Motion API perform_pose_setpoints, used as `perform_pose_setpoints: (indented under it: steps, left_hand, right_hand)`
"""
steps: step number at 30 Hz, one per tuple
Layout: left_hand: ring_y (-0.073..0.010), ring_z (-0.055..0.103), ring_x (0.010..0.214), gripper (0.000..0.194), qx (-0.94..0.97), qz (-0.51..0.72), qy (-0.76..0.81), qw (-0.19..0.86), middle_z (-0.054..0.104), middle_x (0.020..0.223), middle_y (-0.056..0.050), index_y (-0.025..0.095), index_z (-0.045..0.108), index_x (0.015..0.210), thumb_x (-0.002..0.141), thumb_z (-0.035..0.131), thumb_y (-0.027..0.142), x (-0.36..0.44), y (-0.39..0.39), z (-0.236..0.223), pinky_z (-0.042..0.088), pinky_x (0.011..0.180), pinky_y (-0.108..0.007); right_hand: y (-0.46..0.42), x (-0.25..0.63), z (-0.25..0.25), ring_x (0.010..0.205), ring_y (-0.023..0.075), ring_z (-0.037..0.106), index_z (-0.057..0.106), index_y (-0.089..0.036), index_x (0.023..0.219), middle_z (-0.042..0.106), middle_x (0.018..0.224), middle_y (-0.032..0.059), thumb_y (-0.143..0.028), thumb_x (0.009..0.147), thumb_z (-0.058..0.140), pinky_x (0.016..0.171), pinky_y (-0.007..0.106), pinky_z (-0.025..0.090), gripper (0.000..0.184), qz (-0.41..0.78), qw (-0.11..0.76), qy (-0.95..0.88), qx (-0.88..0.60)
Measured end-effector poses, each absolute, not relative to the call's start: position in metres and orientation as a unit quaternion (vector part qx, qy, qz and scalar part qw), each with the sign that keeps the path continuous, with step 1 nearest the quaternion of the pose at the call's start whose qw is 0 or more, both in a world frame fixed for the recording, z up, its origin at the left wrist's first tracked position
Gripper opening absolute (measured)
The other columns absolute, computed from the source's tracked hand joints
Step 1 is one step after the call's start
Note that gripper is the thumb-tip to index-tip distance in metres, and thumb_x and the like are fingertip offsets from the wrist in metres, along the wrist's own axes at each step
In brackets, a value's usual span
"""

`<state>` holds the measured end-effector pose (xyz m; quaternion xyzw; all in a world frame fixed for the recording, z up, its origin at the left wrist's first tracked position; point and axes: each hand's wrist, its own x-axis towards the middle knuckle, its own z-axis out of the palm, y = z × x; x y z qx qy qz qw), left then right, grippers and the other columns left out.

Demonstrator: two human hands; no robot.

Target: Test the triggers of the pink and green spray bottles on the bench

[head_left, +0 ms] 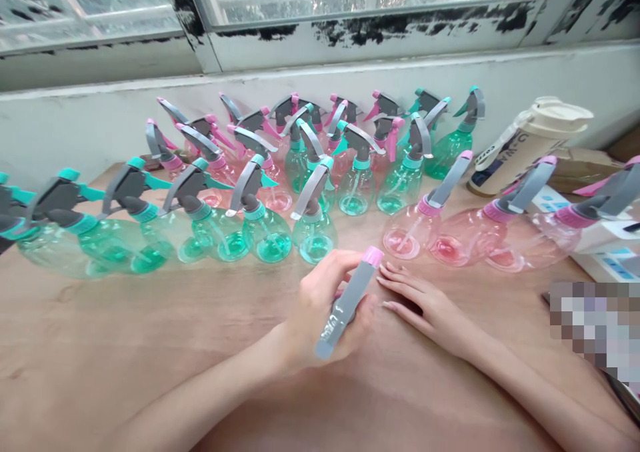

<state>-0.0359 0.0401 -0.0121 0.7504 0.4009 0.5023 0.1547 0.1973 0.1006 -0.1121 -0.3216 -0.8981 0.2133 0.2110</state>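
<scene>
In front of me, my left hand (325, 312) is closed around a grey spray head (350, 299) with a pink nozzle. I look down on its long grey top. Whether a bottle is attached beneath it I cannot tell, since the hand covers that part. My right hand (430, 305) lies on the wooden table just to the right, fingers stretched out and holding nothing. Its fingertips come near the pink nozzle. Beyond the hands stand a green spray bottle (315, 235) and a pink spray bottle (410, 232), both upright with their heads fitted.
Several green spray bottles (267, 239) line the left, with more green and pink ones behind. Pink bottles (473, 235) stand at the right. Behind them are a beige tumbler (525, 145) and white boxes (610, 239). A blurred-out object (595, 325) lies at the right edge.
</scene>
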Motion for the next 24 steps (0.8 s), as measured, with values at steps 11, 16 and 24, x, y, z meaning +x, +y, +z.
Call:
perform_pose_setpoints:
  steps: [11, 16, 24]
  left_hand:
    - [-0.0181, 0.067, 0.087, 0.036, 0.742, 0.492, 0.426, 0.164, 0.068, 0.105, -0.01, 0.016, 0.056, 0.12, 0.084, 0.055, 0.018, -0.0349, 0.0397, -0.0119, 0.056, 0.066, -0.026]
    - [-0.0179, 0.066, 0.088, 0.036, 0.741, 0.488, 0.43, 0.166, 0.067, 0.106, -0.011, 0.015, 0.056, 0.12, 0.084, 0.055, 0.018, -0.0353, 0.0384, -0.0137, 0.057, 0.069, -0.027]
    - [-0.0196, 0.066, 0.087, 0.025, 0.751, 0.483, 0.424, 0.153, 0.067, 0.099, -0.01, 0.017, 0.057, 0.11, 0.086, 0.053, 0.018, -0.0369, 0.0379, -0.0055, 0.055, 0.071, -0.031]
  right_hand:
    - [0.0997, 0.1964, -0.1092, 0.14, 0.0283, 0.043, 0.053, -0.025, 0.142, 0.051, 0.149, 0.0081, -0.034, 0.098, 0.053, 0.116, 0.054, 0.035, 0.045, 0.217, 0.227, -0.896, -0.314]
    - [0.1004, 0.1967, -0.1101, 0.141, 0.0289, 0.042, 0.052, -0.023, 0.142, 0.049, 0.15, 0.0096, -0.036, 0.098, 0.053, 0.115, 0.055, 0.036, 0.047, 0.214, 0.215, -0.901, -0.311]
    - [0.0988, 0.1974, -0.1145, 0.139, 0.0298, 0.044, 0.051, -0.028, 0.143, 0.051, 0.149, 0.0071, -0.036, 0.096, 0.056, 0.114, 0.054, 0.039, 0.048, 0.214, 0.236, -0.893, -0.317]
